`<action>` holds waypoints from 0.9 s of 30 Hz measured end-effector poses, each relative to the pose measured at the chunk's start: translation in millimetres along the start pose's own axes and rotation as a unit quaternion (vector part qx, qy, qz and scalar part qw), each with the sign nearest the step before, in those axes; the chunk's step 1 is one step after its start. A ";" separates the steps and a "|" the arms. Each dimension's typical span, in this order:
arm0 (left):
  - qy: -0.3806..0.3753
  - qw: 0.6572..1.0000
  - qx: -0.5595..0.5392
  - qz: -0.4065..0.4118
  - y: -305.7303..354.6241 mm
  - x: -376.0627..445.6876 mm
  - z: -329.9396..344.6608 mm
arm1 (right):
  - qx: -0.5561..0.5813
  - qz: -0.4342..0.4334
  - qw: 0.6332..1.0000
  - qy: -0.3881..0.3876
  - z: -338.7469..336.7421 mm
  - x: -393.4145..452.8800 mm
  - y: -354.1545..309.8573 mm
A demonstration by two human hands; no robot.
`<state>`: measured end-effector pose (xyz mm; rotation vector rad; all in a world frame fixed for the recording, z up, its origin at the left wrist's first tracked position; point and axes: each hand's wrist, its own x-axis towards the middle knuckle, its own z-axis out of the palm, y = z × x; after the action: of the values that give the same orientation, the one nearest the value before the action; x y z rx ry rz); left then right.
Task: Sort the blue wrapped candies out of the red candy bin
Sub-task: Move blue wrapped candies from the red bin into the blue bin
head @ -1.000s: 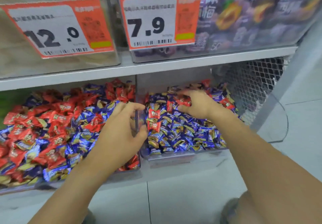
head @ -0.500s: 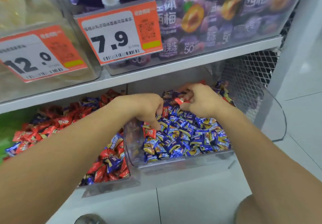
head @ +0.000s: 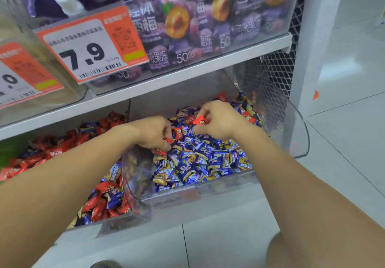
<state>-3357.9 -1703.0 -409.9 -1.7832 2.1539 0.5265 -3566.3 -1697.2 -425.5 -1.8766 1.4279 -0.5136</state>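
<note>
1. Blue wrapped candies (head: 200, 159) fill the clear right-hand bin (head: 200, 192) on the lower shelf; a few red wrapped candies (head: 180, 132) lie scattered on top of the blue heap, mostly toward the back
2. Right hand (head: 216, 121) sits over the rear of the right-hand bin, fingers curled, pinching one red candy (head: 201, 120) between thumb and fingertips, lifted just clear of the heap
3. Left hand (head: 154, 133) reaches across the divider wall into the left side of the same bin, fingers curled down, clamped on a red candy (head: 168, 140); another red piece (head: 160, 152) shows just beneath the hand, and whether the fingers hold that one too cannot be told
4. The two hands are near each other, apart, with a strip of candy heap between them
5. Left of the right-hand bin stands the red candy bin (head: 116, 219), also clear plastic, holding mostly red wrappers with blue wrapped pieces (head: 113, 198) mixed in near its front corner
6. Above the right-hand bin runs a white shelf edge (head: 187, 69); on it sits a clear box of purple plum-jelly packs (head: 187, 21)
7. An orange price tag reading 7.9 (head: 89, 48) hangs up and left of the right-hand bin; a second orange tag (head: 23, 76) is cut off further left
8. Right of the right-hand bin: wire mesh side panel (head: 273, 76), a white upright, then pale floor tiles (head: 343, 121)
</note>
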 end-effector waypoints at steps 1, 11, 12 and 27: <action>0.009 0.999 -0.040 -0.007 -2.3 1.0 -3.7 | 0.003 -0.001 1.000 0.007 0.0 1.8 -0.2; 0.129 0.991 -0.037 -0.015 12.6 31.4 10.4 | -0.132 -0.007 0.988 0.075 10.3 39.3 -1.1; 0.125 0.991 -0.037 -0.014 13.1 33.1 11.2 | -0.136 -0.014 0.988 0.075 11.7 43.5 -2.1; 0.124 0.991 -0.057 -0.004 11.9 6.7 1.8 | -0.213 -0.005 0.977 0.035 30.1 49.9 9.2</action>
<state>-3370.8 -1706.1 -413.4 -2.0130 2.3180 0.4567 -3536.4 -1736.6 -457.5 -2.2146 1.6768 -0.2935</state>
